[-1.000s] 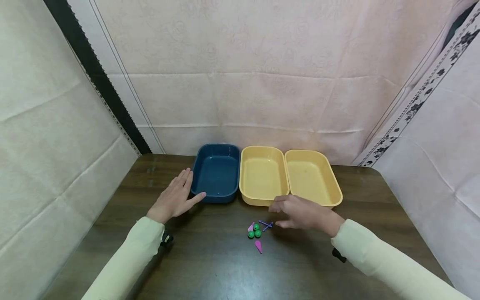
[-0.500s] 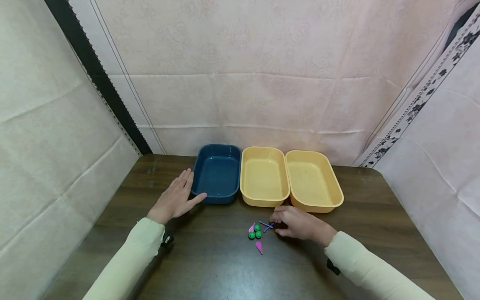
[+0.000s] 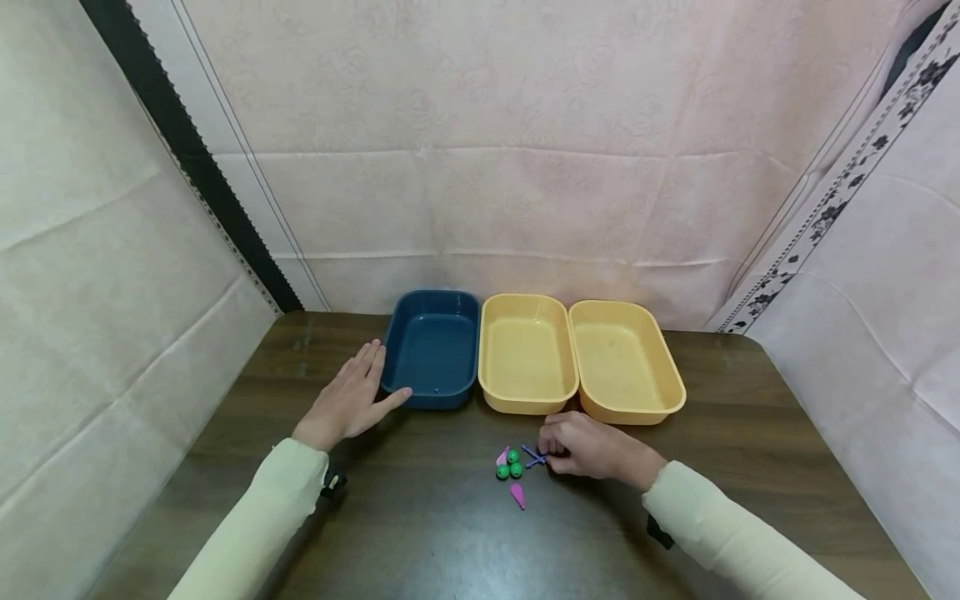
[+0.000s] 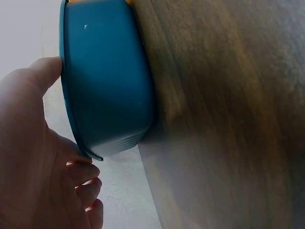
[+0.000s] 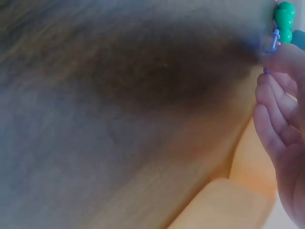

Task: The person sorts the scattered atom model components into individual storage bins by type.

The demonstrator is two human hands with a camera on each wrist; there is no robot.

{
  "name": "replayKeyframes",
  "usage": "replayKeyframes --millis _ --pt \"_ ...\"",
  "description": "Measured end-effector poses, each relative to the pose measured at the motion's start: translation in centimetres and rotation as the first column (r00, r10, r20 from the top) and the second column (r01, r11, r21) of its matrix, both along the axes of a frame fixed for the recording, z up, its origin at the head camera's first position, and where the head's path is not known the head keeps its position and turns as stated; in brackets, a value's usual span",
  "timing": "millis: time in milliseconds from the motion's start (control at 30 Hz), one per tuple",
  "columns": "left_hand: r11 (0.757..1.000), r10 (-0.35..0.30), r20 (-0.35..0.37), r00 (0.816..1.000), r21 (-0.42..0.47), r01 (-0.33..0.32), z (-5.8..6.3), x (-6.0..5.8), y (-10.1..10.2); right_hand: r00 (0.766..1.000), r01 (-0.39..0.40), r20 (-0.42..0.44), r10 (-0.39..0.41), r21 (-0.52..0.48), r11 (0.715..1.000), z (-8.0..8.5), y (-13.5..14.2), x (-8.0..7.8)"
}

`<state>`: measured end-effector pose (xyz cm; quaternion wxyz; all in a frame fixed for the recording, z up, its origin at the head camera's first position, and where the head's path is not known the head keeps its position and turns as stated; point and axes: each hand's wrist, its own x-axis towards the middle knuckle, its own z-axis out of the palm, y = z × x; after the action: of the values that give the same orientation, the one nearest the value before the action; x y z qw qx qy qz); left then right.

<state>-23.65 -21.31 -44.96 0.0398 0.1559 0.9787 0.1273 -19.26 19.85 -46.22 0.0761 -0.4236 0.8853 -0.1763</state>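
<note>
In the head view my left hand (image 3: 347, 398) lies against the left side of a blue plastic tray (image 3: 431, 346), fingers extended and thumb across its near corner. The left wrist view shows the thumb and a finger touching the rim of that blue tray (image 4: 105, 71). Thumb and fingertips of my right hand (image 3: 592, 446) pinch the end of one of the small purple sticks (image 3: 533, 456), which lie crossed on the table. Just left of them sit three green balls (image 3: 515, 470), with a pink teardrop-shaped piece (image 3: 517, 495) nearer me and another pink piece (image 3: 502, 456) behind.
Two yellow trays, a middle one (image 3: 528, 350) and a right one (image 3: 628, 358), stand beside the blue tray along the back of the brown wooden table (image 3: 420, 533). Pale cloth (image 3: 480, 208) hangs behind them and at both sides.
My right hand has come down toward me from in front of the yellow trays, and its fingers have closed at the purple sticks, which shift slightly. The left hand stays in place.
</note>
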Motion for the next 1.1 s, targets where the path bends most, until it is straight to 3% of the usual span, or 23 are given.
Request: replayKeyframes --millis 300,1100 --pt "1.000 -0.003 -0.006 1.000 0.003 0.003 -0.2 -0.1 -0.1 0.999 0.037 0.002 -0.037 0.024 0.999 1.9 -0.1 0.0" --pt "1.000 0.000 -0.006 1.000 0.014 0.000 -0.1 0.0 -0.1 0.994 0.020 -0.112 -0.020 0.003 1.000 5.3 -1.1 -0.5"
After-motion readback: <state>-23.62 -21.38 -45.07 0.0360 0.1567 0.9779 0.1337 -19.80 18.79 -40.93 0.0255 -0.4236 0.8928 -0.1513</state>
